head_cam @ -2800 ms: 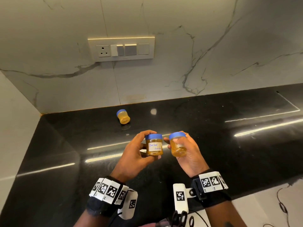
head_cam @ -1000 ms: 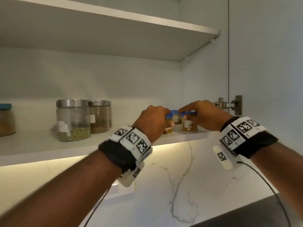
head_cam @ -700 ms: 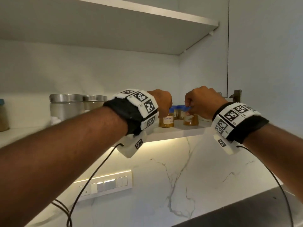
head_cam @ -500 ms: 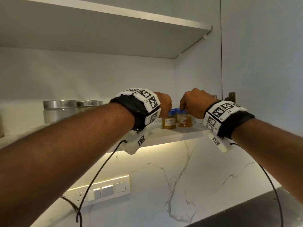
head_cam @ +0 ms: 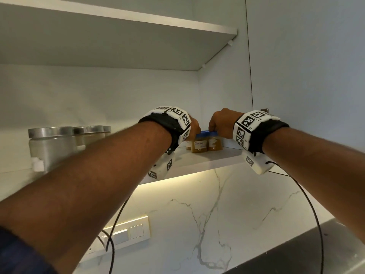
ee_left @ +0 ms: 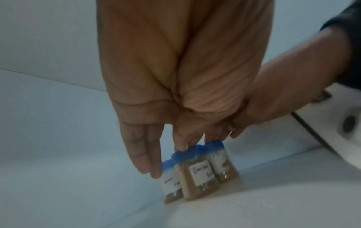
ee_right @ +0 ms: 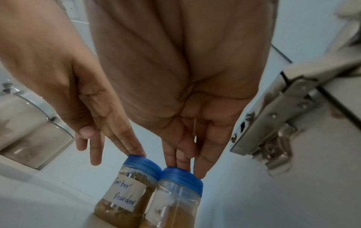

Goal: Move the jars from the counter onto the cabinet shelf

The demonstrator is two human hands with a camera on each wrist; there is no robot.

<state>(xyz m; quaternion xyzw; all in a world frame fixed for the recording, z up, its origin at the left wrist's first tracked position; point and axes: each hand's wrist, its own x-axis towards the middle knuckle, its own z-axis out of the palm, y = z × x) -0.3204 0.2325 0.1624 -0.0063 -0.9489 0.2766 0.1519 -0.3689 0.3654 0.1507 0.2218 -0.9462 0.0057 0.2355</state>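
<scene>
Blue-lidded jars (head_cam: 200,145) sit bunched together near the shelf's (head_cam: 207,158) right end; left hand (ee_left: 175,98) and right hand (ee_right: 181,86) have straight, relaxed fingers, fingertips just touching the lids, gripping nothing.

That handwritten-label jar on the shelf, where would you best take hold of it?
Probably by the blue lid, from above and the front. The labelled jar stands upright, pressed against neighbour jars on both sides, so its body is hardly reachable.

Warm strip light (head_cam: 173,177) under shelf (head_cam: 207,159), dim cabinet interior, wrist views soft w/ motion blur, edges warped
</scene>
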